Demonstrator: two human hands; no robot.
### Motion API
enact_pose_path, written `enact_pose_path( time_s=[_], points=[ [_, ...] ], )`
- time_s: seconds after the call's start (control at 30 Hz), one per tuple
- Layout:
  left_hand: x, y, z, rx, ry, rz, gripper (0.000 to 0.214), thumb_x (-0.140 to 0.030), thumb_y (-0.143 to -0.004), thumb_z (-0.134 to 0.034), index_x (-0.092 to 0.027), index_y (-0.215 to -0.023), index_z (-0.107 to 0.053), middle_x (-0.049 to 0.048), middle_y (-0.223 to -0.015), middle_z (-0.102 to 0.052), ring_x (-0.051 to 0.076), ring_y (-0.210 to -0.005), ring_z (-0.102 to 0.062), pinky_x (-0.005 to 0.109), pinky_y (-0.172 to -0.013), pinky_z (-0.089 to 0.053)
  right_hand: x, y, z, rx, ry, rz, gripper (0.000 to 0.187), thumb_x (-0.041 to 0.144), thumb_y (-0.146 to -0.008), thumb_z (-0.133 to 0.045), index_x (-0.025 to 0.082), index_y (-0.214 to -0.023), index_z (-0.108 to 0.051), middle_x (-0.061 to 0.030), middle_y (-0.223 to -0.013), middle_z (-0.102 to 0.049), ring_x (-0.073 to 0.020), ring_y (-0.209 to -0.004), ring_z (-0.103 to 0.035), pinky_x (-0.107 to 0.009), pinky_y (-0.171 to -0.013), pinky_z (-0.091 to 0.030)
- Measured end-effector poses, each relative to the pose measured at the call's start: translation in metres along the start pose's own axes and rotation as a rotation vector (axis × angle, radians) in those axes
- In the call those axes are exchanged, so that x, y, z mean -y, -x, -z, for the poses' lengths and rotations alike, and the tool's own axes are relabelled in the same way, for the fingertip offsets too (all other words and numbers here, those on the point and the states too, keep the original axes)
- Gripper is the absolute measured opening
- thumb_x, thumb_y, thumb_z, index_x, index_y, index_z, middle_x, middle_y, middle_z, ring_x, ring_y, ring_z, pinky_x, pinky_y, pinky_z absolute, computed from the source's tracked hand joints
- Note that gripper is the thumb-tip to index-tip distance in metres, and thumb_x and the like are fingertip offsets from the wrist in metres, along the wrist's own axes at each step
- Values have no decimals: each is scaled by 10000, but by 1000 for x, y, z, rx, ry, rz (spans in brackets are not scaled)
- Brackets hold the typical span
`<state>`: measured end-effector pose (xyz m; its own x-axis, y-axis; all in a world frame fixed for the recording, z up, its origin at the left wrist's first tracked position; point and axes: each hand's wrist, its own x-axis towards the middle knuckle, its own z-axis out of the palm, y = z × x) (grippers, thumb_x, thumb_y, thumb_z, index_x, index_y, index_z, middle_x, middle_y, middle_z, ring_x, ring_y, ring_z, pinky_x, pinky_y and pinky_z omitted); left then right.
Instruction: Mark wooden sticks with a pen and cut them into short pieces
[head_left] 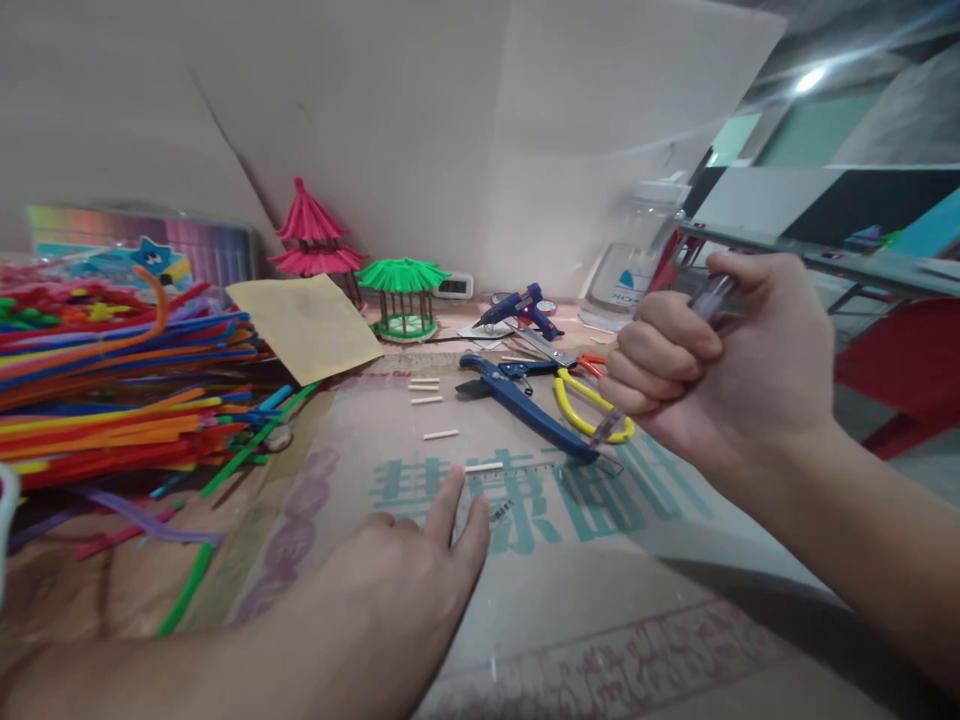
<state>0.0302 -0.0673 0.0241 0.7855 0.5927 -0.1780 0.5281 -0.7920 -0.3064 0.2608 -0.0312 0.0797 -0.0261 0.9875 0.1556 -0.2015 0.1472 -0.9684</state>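
Observation:
My left hand (pixel 409 570) lies low over the cardboard, forefinger and thumb stretched apart. Its forefinger touches the left end of a short pale stick (pixel 484 467), which lies along the edge of a clear ruler (pixel 540 482). The thumb rests on the ruler. Raised at the right, my right hand (pixel 697 370) is a fist around a clear-barrelled pen (pixel 715 292), whose lower end points down toward the blue cutter. Several more short sticks (pixel 441 434) lie in a loose column beyond my left hand. The blue cutter (pixel 525 405) and yellow-handled pliers (pixel 592 410) lie between the hands.
Colourful pipe cleaners (pixel 127 400) pile up at the left beside a sheet of yellowish sandpaper-like card (pixel 307 325). Behind stand a green-roofed model pavilion (pixel 405 300), a red-roofed one (pixel 311 230), a blue glue gun (pixel 521 308) and a clear bottle (pixel 622 260).

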Motion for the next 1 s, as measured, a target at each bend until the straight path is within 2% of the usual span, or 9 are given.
enact_pose_path(
  time_s=[0.23,0.33,0.43,0.5,0.57,0.67,0.77,0.9,1.0],
  points=[
    [0,2,3,-22,-66,-23,704,61,-720,-464,-119,-1396,-550,238,-1155,-714,237,-533,-711,322,-471,-574,0,1,-3,39,208,121,608,679,-918,-287,238,-510,-192,52,-442,-134,-119,-384,-136,-311,-373,-226],
    [0,5,1,-79,-58,-18,659,46,-750,-444,-111,-1379,-562,256,-1241,-668,232,-561,-717,330,-494,-573,-5,0,-4,13,209,118,511,541,-944,-426,232,-545,-344,51,-513,-319,-89,-373,-160,-283,-369,-227],
    [-2,5,-5,-61,-103,-20,646,26,-745,-465,-119,-1366,-566,266,-1273,-646,226,-551,-707,324,-468,-558,-15,0,-3,32,208,178,364,335,-937,-462,216,-607,-557,-12,-685,-582,-98,-436,-431,-286,-478,-427],
    [-4,5,-14,-92,-134,-43,617,-7,-741,-496,-95,-1348,-565,279,-1231,-664,252,-595,-716,331,-464,-555,-25,2,-3,84,270,228,445,364,-976,-396,201,-657,-659,-56,-720,-652,-158,-619,-605,-321,-656,-518],
    [-5,6,-26,-170,-147,-46,613,-32,-749,-505,-74,-1360,-530,281,-1206,-668,284,-677,-726,356,-505,-567,-38,5,-3,163,370,217,517,437,-1018,-333,187,-782,-720,-62,-693,-676,-188,-698,-658,-332,-717,-529],
    [-6,9,-43,-238,-146,16,635,-24,-793,-456,-88,-1425,-437,243,-1182,-673,259,-714,-712,401,-643,-578,-58,11,-6,246,518,198,380,458,-1017,-411,196,-1018,-686,-57,-860,-723,-190,-792,-689,-320,-723,-537],
    [-7,11,-52,-236,-146,54,631,-15,-821,-391,-88,-1448,-396,206,-1107,-696,216,-638,-681,410,-689,-565,-75,14,-8,260,739,259,150,354,-939,-600,211,-985,-603,-6,-822,-673,-141,-691,-630,-250,-603,-492],
    [-8,10,-53,-253,-172,37,566,-26,-802,-402,-50,-1363,-470,206,-983,-715,228,-554,-656,388,-574,-550,-85,16,-9,241,810,305,125,345,-966,-557,224,-937,-543,17,-761,-634,-122,-629,-585,-231,-559,-456],
    [-10,8,-47,-328,-220,-19,514,-69,-779,-445,-44,-1285,-535,254,-1066,-699,266,-586,-685,374,-491,-540,-87,16,-9,242,810,353,116,332,-980,-530,222,-989,-565,-5,-833,-662,-138,-714,-624,-248,-625,-486]
  ],
)
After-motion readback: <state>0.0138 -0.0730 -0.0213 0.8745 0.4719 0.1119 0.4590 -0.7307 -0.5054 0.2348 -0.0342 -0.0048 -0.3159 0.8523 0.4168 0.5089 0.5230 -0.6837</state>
